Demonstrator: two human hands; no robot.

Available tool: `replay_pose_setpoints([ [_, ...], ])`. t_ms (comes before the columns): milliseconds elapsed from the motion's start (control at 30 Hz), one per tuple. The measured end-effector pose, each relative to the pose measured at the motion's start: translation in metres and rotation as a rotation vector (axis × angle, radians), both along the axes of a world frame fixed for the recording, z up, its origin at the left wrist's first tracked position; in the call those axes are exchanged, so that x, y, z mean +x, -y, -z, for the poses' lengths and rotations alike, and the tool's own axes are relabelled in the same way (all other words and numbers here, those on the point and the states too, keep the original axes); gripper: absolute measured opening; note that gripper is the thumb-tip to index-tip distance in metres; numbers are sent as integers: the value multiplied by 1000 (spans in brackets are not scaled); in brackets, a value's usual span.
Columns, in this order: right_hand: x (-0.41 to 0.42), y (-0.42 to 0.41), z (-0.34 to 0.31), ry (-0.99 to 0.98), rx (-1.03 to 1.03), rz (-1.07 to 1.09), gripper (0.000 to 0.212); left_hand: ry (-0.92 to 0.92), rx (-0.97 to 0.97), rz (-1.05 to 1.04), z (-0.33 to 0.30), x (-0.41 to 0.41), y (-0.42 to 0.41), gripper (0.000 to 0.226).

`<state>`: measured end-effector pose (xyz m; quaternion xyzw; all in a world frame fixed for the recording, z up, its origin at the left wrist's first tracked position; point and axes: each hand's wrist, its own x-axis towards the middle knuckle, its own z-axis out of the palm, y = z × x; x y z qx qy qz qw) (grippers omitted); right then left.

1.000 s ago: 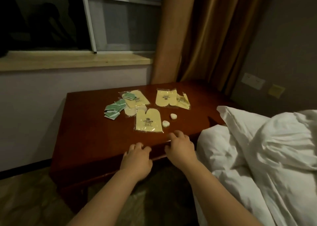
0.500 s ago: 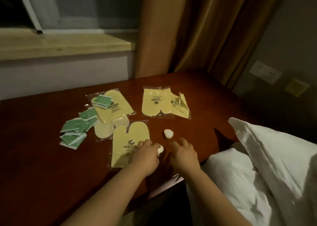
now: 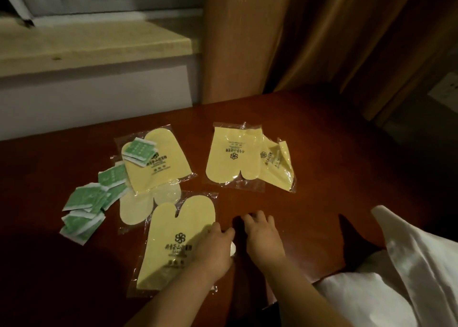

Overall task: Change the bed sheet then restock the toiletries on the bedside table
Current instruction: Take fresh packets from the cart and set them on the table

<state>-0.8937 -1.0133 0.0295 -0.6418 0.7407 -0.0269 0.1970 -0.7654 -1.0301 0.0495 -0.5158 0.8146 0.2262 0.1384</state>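
Hands first: both of mine rest palm-down on the dark red bedside table (image 3: 309, 153), close together near its front edge. My left hand (image 3: 215, 249) lies with fingers loosely curled over the right corner of the nearest yellow mitt packet (image 3: 173, 242), and a small white piece (image 3: 232, 248) peeks out from under its thumb side; whether I am gripping that piece or only covering it, I cannot tell. My right hand (image 3: 262, 235) sits just beside it, fingers bent and spread a little on bare wood, with nothing visibly in it.

White bedding (image 3: 409, 277) bunches up at my right, overlapping the table's near corner.

Farther out on the tabletop the toiletries lie scattered. Left of the near packet, a pale mitt packet (image 3: 138, 207) is partly buried under another yellow mitt packet (image 3: 161, 168), which carries a green sachet (image 3: 139, 150) on its upper left. More green sachets (image 3: 86, 210) lie in a loose heap toward the table's left side, some overlapping. Toward the right, an upside-down yellow mitt packet (image 3: 233, 158) lies flat, with a crumpled yellow packet (image 3: 277, 165) tucked against its right edge.

Beyond the table stand a pale wall and stone windowsill (image 3: 94, 46) on the left, and brown curtains (image 3: 285, 36) hanging down to the table's far edge. A wall socket plate (image 3: 446, 88) shows dimly at the far right.
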Motion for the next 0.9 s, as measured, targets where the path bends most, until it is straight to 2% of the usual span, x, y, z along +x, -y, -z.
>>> replay_pose_setpoints([
  [167,0,-19,-16,34,-138,151,16,-236,27,-82,-18,6,-2,35],
  [300,15,-62,-46,60,-260,340,32,-506,163,-54,-46,10,-19,25],
  [433,36,-143,-76,106,-420,645,45,-679,279,53,-68,5,-74,23],
  [567,57,-255,-104,49,-532,932,40,-806,440,151,-85,-7,-164,20],
  [667,71,-365,-128,-44,-647,1166,35,-828,506,359,-99,-22,-263,18],
  [700,72,-377,-133,-67,-684,1190,33,-862,523,371,-100,-23,-275,17],
  [900,115,-604,-170,-262,-834,1506,30,-912,819,690,-138,-20,-500,16],
])
